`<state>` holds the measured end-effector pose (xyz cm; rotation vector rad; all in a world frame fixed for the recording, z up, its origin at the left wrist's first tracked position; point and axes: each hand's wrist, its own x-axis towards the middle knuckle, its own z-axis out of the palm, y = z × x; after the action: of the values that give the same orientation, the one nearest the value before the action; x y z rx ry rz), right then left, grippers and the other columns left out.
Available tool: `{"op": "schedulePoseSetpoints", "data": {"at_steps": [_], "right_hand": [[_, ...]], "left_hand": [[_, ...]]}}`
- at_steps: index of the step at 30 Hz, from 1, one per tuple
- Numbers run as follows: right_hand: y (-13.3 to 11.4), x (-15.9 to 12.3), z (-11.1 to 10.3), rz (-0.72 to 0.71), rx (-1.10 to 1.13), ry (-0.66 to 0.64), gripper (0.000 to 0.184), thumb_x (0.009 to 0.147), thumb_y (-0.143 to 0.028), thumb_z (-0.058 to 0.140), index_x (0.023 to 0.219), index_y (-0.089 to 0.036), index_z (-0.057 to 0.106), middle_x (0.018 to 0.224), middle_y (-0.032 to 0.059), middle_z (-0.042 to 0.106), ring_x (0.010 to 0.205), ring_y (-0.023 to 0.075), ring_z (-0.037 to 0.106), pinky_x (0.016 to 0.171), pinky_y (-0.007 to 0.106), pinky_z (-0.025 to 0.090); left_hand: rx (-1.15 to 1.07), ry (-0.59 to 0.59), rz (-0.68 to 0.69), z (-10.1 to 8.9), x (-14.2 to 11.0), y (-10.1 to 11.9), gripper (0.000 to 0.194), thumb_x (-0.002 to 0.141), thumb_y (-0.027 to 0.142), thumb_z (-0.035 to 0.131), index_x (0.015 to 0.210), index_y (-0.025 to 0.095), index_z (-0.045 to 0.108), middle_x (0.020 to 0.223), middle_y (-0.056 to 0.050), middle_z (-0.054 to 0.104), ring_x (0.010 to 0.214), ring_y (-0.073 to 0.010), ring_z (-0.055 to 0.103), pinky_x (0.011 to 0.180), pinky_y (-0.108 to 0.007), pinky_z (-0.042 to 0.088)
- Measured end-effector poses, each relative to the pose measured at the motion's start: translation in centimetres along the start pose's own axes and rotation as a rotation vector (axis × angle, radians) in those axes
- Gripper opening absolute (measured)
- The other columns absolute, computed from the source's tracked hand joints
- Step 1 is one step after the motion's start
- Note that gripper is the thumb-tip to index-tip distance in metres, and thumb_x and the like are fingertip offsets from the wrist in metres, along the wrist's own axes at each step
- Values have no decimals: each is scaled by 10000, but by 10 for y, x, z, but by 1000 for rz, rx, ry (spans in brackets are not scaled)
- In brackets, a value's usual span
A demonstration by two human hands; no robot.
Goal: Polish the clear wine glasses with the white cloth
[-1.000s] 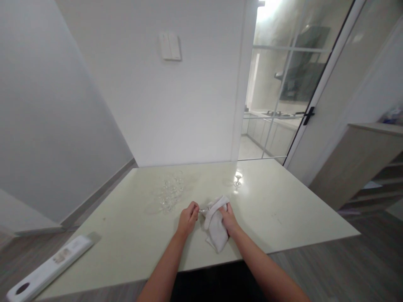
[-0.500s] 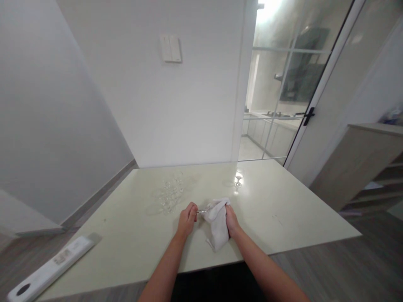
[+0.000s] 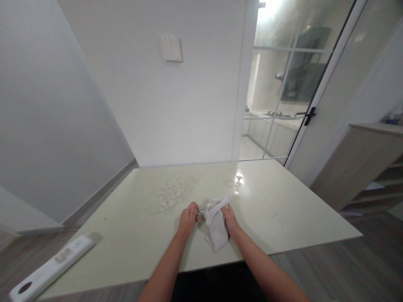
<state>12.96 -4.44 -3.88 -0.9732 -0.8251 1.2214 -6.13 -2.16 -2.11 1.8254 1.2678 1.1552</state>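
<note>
Near the front middle of the table, my left hand (image 3: 189,217) is closed on the foot end of a small stemmed glass (image 3: 204,209) lying sideways. The glass's bowl is covered by a white cloth (image 3: 217,228). My right hand (image 3: 229,218) grips that cloth around the bowl, and a loose end of it hangs down toward the tabletop. Several clear stemmed glasses (image 3: 171,192) stand grouped left of my hands. A single stemmed glass (image 3: 238,179) stands apart at the back right, beside a bright reflection.
The pale glossy table (image 3: 308,209) reaches to the wall (image 3: 189,117). A long white object with an oval hole (image 3: 52,268) lies at its left front corner. Behind the table's right part is a glass-paned door (image 3: 270,100); an open shelf unit (image 3: 362,163) stands at the right.
My right hand's fingers have shifted slightly on the cloth around the bowl. My left hand stays on the glass's foot end, nearly still. The other glasses stand as before.
</note>
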Motion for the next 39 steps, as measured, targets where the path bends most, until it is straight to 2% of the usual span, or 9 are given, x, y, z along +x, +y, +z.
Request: {"op": "schedulePoseSetpoints", "data": {"at_steps": [3, 15, 21, 25, 28, 30, 32, 35, 39], "right_hand": [[-2, -1, 0, 17, 3, 11, 483, 695, -520, 738, 1063, -220, 647, 1061, 65, 738, 1014, 254, 658, 915, 375, 502], [3, 2, -1, 7, -34, 16, 436, 667, -470, 755, 1009, -220, 648, 1029, 59, 735, 991, 251, 655, 885, 371, 506], [2, -1, -1, -34, -84, -16, 454, 662, -378, 779, 1061, -220, 630, 1005, 38, 724, 927, 232, 656, 857, 356, 511], [2, 0, -1, -78, -77, 1, 507, 670, -341, 782, 1128, -233, 593, 1054, 28, 708, 974, 222, 639, 884, 338, 496], [1, 1, 0, -30, -43, 39, 458, 703, -396, 750, 1104, -227, 605, 1038, 32, 708, 954, 223, 640, 855, 333, 498], [0, 2, 0, -6, -43, 51, 420, 710, -432, 740, 1052, -215, 627, 1011, 37, 712, 934, 223, 641, 844, 331, 495], [2, 4, 0, 2, -61, 64, 398, 714, -458, 730, 1013, -210, 645, 1003, 40, 715, 936, 223, 639, 849, 326, 486], [4, 4, -1, 55, -69, 137, 375, 728, -495, 690, 974, -213, 665, 979, 39, 722, 939, 227, 639, 850, 329, 480], [2, 2, 1, 123, -26, 183, 378, 721, -498, 668, 968, -212, 666, 960, 43, 728, 945, 240, 641, 856, 347, 480]], "left_hand": [[-4, 4, 0, 0, -1, 0, 460, 980, 510, 234, 759, 216, 511, 490, 33, 503, 442, -136, 465, 499, -238, 363], [-12, -14, -29, 0, 2, 0, 473, 964, 539, 241, 766, 213, 521, 488, 31, 512, 439, -141, 472, 495, -243, 368], [10, -31, -32, 0, 1, 3, 467, 956, 554, 255, 747, 222, 509, 480, 36, 511, 436, -146, 478, 502, -250, 374], [35, -37, -20, 0, 1, 2, 465, 959, 540, 251, 742, 220, 509, 503, 27, 521, 465, -150, 498, 520, -250, 381], [48, -33, 46, -1, 0, 3, 434, 949, 532, 288, 869, 206, 563, 630, 7, 588, 529, -151, 531, 549, -250, 396], [77, -30, 114, -2, -1, 4, 405, 925, 536, 376, 1045, 201, 568, 769, -3, 629, 585, -146, 551, 599, -254, 416], [136, -26, 149, -3, -2, 7, 392, 906, 523, 454, 1112, 205, 552, 836, -3, 632, 622, -142, 554, 644, -259, 421], [205, -26, 140, -2, -2, 9, 313, 930, 488, 440, 956, 204, 568, 784, 2, 615, 656, -150, 558, 663, -261, 408], [221, -18, 112, -2, 1, 8, 353, 948, 499, 383, 826, 203, 533, 696, 13, 574, 628, -152, 533, 630, -260, 379]]}}
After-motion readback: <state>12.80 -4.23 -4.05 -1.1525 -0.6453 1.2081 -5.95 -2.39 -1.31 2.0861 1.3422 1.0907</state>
